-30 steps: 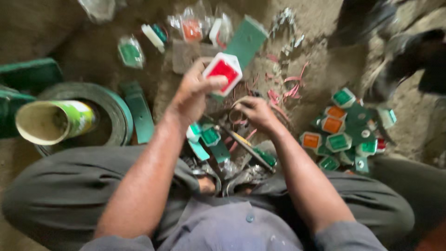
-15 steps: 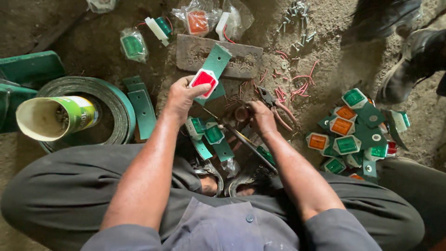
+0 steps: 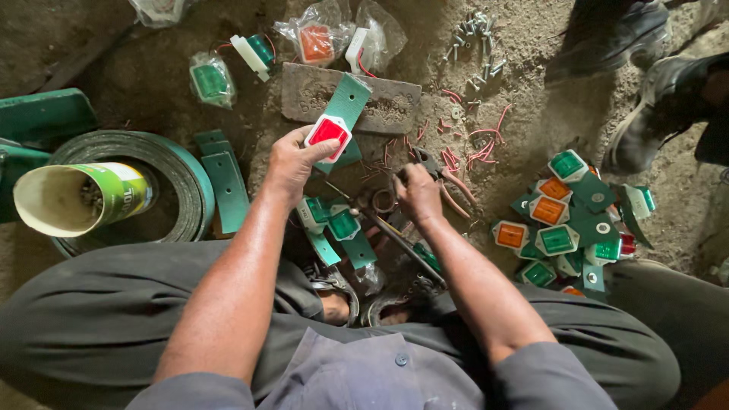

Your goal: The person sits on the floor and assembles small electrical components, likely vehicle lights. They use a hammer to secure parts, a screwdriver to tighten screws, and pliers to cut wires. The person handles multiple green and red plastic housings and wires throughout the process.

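My left hand [image 3: 292, 163] grips a red reflector lamp [image 3: 328, 131] fixed to a green metal bracket [image 3: 349, 97]. The bracket's far end lies over a flat stone slab [image 3: 391, 102]. My right hand [image 3: 416, 193] is curled around red-handled pliers [image 3: 449, 181] just right of the lamp, close to the ground. Between my knees lie two green lamps on brackets [image 3: 343, 225] and a long thin tool [image 3: 402, 244].
A pile of green and orange lamps [image 3: 566, 228] lies at the right. At the left are a coiled green strip [image 3: 186, 178] and an open can [image 3: 83, 197]. Bagged lamps [image 3: 315, 42], screws [image 3: 474, 34] and red wire scraps [image 3: 486, 140] lie beyond. Another person's boots [image 3: 645, 114] stand top right.
My left hand has brought the red lamp down and nearer, so its bracket now lies over the slab. My right hand has closed on the pliers.
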